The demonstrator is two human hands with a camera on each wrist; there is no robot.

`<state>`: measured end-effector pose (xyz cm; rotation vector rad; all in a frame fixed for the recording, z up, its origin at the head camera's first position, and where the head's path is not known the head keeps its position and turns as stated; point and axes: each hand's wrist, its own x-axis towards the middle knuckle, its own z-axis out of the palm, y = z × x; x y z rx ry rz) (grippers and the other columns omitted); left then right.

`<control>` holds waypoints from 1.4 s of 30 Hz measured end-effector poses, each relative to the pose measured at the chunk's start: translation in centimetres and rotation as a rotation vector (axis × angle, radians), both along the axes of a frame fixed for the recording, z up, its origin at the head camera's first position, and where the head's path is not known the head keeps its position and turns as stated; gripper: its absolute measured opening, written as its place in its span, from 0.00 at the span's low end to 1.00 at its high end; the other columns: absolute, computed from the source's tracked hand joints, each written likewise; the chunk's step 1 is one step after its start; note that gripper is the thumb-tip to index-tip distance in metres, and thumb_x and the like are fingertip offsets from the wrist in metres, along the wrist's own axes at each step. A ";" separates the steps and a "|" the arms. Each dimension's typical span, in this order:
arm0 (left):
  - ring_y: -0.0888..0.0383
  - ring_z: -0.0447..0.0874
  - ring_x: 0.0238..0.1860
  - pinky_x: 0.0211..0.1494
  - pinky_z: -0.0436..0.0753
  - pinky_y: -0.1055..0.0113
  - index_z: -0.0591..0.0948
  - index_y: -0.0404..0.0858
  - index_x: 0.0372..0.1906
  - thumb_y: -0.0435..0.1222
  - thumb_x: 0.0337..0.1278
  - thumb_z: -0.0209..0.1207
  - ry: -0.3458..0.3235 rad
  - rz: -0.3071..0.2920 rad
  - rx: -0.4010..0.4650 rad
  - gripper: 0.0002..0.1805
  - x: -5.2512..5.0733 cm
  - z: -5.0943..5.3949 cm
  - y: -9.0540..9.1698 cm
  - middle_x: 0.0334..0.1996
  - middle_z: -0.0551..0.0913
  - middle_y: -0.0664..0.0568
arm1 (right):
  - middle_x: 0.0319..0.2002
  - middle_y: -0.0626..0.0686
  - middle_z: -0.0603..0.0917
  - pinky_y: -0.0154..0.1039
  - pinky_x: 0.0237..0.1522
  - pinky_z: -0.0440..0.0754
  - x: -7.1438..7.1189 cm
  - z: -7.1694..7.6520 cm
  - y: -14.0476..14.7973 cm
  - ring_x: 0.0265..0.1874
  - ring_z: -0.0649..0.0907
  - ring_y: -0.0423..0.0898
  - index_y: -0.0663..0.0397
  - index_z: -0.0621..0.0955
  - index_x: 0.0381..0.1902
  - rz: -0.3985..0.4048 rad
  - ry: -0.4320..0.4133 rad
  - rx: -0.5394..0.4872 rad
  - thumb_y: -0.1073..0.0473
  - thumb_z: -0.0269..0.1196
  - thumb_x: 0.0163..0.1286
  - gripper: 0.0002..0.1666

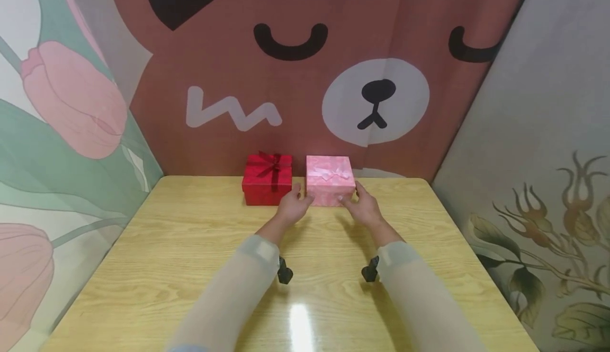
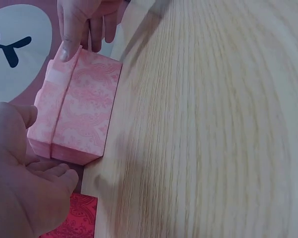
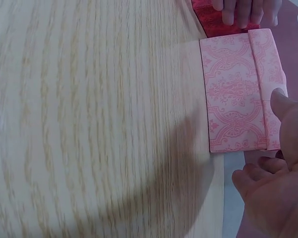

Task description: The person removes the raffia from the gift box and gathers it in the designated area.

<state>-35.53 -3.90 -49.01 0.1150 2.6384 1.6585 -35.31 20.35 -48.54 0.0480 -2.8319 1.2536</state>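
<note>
A pink patterned gift box (image 1: pixel 330 188) with a pale pink bow stands near the back edge of the table. Left of it is a red gift box (image 1: pixel 268 193) with a dark red ribbon bow. My left hand (image 1: pixel 293 205) is between the boxes, near the pink box's left side, its fingers loosely bent in the left wrist view. On the other side, my right hand (image 1: pixel 366 207) has its thumb against the pink box's lid at the front. Its fingers lie along the right side, loosely bent in the right wrist view; whether they touch the box I cannot tell.
The boxes stand on a wood-grain table (image 1: pixel 190 267), close to a brown curtain (image 1: pixel 224 77) with a bear's face behind it. Flowered hangings (image 1: pixel 71 98) flank the table. Small black devices (image 1: pixel 284 271) are on both wrists.
</note>
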 end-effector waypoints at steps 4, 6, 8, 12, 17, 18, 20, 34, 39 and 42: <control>0.44 0.69 0.74 0.75 0.71 0.53 0.58 0.35 0.82 0.49 0.72 0.58 -0.002 -0.004 -0.019 0.42 -0.2 -0.2 0.4 0.75 0.68 0.37 | 0.77 0.68 0.64 0.59 0.74 0.66 0.0 0.0 0.1 0.76 0.65 0.64 0.54 0.53 0.84 0.003 -0.002 -0.008 0.39 0.61 0.76 0.51; 0.44 0.70 0.74 0.74 0.72 0.53 0.59 0.36 0.82 0.49 0.72 0.58 -0.004 -0.003 -0.024 0.42 -0.2 -0.1 0.4 0.75 0.69 0.36 | 0.77 0.66 0.64 0.60 0.74 0.66 0.0 -0.1 0.1 0.76 0.65 0.64 0.53 0.53 0.84 0.008 0.000 -0.013 0.38 0.61 0.76 0.51; 0.44 0.70 0.74 0.74 0.72 0.53 0.59 0.38 0.82 0.49 0.72 0.58 -0.007 -0.001 -0.027 0.41 -0.2 -0.1 0.5 0.75 0.69 0.37 | 0.77 0.65 0.64 0.59 0.74 0.67 0.0 -0.1 0.1 0.76 0.65 0.63 0.52 0.55 0.84 0.016 0.007 -0.018 0.38 0.60 0.77 0.49; 0.45 0.70 0.73 0.74 0.72 0.54 0.60 0.39 0.82 0.47 0.73 0.59 -0.004 -0.001 -0.010 0.40 -0.2 0.0 0.5 0.74 0.71 0.39 | 0.77 0.62 0.67 0.57 0.72 0.71 0.0 -0.1 0.0 0.74 0.69 0.62 0.50 0.58 0.83 0.025 0.020 -0.042 0.40 0.61 0.77 0.46; 0.47 0.71 0.73 0.75 0.70 0.56 0.61 0.38 0.81 0.46 0.74 0.59 0.034 -0.004 0.021 0.39 -0.2 0.0 0.6 0.72 0.74 0.41 | 0.78 0.61 0.65 0.54 0.68 0.76 -0.3 -0.5 -0.3 0.72 0.73 0.60 0.52 0.57 0.83 0.050 0.025 -0.065 0.41 0.61 0.78 0.47; 0.47 0.71 0.73 0.76 0.70 0.56 0.61 0.38 0.81 0.46 0.74 0.59 0.044 -0.003 0.019 0.38 -0.2 0.0 0.6 0.71 0.74 0.42 | 0.78 0.61 0.65 0.53 0.68 0.76 -0.3 -0.5 -0.3 0.71 0.73 0.60 0.52 0.57 0.83 0.052 0.028 -0.070 0.41 0.61 0.78 0.47; 0.47 0.71 0.73 0.76 0.69 0.56 0.62 0.38 0.81 0.45 0.74 0.59 0.060 0.000 0.021 0.38 -0.2 -0.1 0.6 0.71 0.75 0.41 | 0.78 0.60 0.65 0.53 0.67 0.77 -0.3 -0.6 -0.4 0.71 0.74 0.60 0.52 0.57 0.83 0.052 0.031 -0.072 0.42 0.62 0.78 0.47; 0.52 0.84 0.61 0.65 0.81 0.57 0.73 0.40 0.74 0.44 0.74 0.61 0.126 0.074 0.012 0.29 -0.3 -1.0 0.0 0.61 0.85 0.47 | 0.71 0.59 0.76 0.50 0.56 0.86 0.0 -0.3 -0.3 0.62 0.82 0.58 0.48 0.67 0.80 0.023 0.052 -0.047 0.38 0.60 0.77 0.40; 0.52 0.86 0.59 0.64 0.82 0.56 0.77 0.39 0.72 0.44 0.72 0.63 0.128 0.104 0.022 0.28 0.1 -1.0 -0.4 0.58 0.86 0.47 | 0.68 0.58 0.79 0.42 0.41 0.89 0.2 -0.6 -0.4 0.56 0.86 0.56 0.49 0.70 0.78 0.013 0.063 -0.077 0.41 0.62 0.77 0.38; 0.51 0.86 0.58 0.61 0.84 0.56 0.79 0.38 0.69 0.43 0.71 0.65 0.131 0.115 0.036 0.26 0.4 -0.9 -0.5 0.56 0.87 0.46 | 0.68 0.58 0.79 0.40 0.40 0.90 0.5 -0.6 -0.4 0.58 0.85 0.56 0.51 0.70 0.78 -0.001 0.062 -0.102 0.41 0.63 0.77 0.38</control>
